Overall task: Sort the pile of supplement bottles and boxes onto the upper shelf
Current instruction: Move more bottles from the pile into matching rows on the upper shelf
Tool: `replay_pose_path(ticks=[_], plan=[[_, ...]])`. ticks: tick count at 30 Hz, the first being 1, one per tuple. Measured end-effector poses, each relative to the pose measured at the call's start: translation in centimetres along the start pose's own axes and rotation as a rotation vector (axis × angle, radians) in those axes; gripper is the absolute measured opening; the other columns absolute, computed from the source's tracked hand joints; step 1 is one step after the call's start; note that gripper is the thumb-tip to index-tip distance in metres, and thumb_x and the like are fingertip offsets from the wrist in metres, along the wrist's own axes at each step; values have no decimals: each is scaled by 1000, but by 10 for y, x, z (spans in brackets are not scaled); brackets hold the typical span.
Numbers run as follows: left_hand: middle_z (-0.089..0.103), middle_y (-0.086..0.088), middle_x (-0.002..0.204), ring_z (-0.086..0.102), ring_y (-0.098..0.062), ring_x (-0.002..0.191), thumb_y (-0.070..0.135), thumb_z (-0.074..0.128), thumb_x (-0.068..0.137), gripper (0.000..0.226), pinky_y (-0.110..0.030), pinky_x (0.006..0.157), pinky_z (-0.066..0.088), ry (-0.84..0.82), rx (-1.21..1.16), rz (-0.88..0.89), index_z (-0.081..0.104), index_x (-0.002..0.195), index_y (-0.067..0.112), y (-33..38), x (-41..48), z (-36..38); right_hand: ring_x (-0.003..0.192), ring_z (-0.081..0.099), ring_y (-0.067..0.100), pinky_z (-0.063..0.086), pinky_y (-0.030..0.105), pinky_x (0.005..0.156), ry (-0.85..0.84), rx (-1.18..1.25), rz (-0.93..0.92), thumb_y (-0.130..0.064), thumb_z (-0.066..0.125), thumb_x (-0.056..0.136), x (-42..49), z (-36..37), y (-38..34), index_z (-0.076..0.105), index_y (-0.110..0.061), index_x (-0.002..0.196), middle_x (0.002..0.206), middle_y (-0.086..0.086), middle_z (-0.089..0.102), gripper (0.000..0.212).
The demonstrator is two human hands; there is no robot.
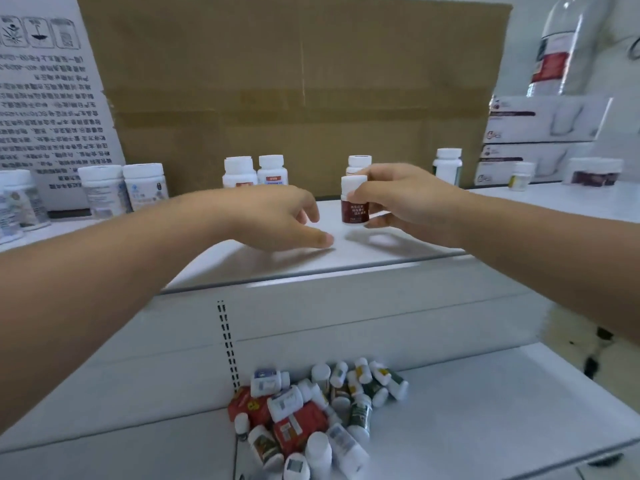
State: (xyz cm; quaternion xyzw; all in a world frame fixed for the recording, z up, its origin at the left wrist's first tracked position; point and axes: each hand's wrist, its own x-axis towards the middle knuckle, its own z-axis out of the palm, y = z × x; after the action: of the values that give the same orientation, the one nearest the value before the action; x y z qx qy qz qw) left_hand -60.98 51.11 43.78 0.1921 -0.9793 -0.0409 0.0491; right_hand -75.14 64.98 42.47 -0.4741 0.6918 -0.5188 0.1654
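Right hand [412, 199]: clamped on brown-labelled bottle [354, 199], placing it upright on upper shelf [381, 249]. Left hand [277, 216]: relaxed, empty. Next: release, return to pile [318, 417].

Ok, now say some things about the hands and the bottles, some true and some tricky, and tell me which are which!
1. The right hand holds a small bottle with a dark red label. True.
2. The left hand holds a bottle too. False: it holds nothing, and its fingers are relaxed over the upper shelf.
3. The pile of bottles and boxes lies on the lower shelf. True.
4. The small bottle has a blue cap. False: its cap is white.
5. Brown cardboard stands behind the upper shelf. True.
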Motion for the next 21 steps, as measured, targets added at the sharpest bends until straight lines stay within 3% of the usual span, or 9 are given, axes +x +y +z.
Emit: replay_pose_path(ticks=[2, 5, 12, 16, 21], plan=[[58, 13, 120, 56, -11, 110, 66, 55, 83, 56, -29, 92, 46, -10, -15, 57, 54, 126, 31, 19, 11, 1, 92, 61, 16, 50, 28, 77, 27, 3, 9, -15, 59, 91, -10, -19, 6, 62, -9, 116, 108, 9, 66, 26], [60, 12, 116, 59, -11, 107, 63, 57, 84, 50, -28, 87, 47, -3, -3, 150, 56, 122, 29, 55, 38, 0, 87, 63, 14, 50, 28, 77, 87, 16, 11, -13, 59, 91, -21, -59, 20, 63, -11, 111, 98, 6, 68, 21], [55, 24, 95, 59, -1, 96, 61, 56, 86, 46, -24, 78, 46, 31, 2, 251, 59, 120, 31, 149, 110, 1, 95, 65, 21, 50, 35, 87, 165, -24, 20, -11, 60, 90, -26, -168, 63, 63, -9, 113, 102, 7, 68, 23], [59, 19, 104, 59, -7, 100, 59, 56, 88, 44, -27, 84, 46, 23, -6, 250, 58, 121, 31, 201, 152, 10, 103, 65, 28, 49, 42, 96, 172, -67, 29, -10, 59, 91, -21, -231, 92, 61, -7, 116, 109, 15, 67, 25], [58, 13, 111, 58, -11, 104, 56, 56, 89, 43, -26, 82, 44, 20, 9, 253, 57, 122, 29, 266, 204, 22, 104, 66, 25, 51, 40, 93, 186, -87, 41, -12, 59, 91, -11, -315, 126, 60, -7, 115, 113, 13, 68, 25]])
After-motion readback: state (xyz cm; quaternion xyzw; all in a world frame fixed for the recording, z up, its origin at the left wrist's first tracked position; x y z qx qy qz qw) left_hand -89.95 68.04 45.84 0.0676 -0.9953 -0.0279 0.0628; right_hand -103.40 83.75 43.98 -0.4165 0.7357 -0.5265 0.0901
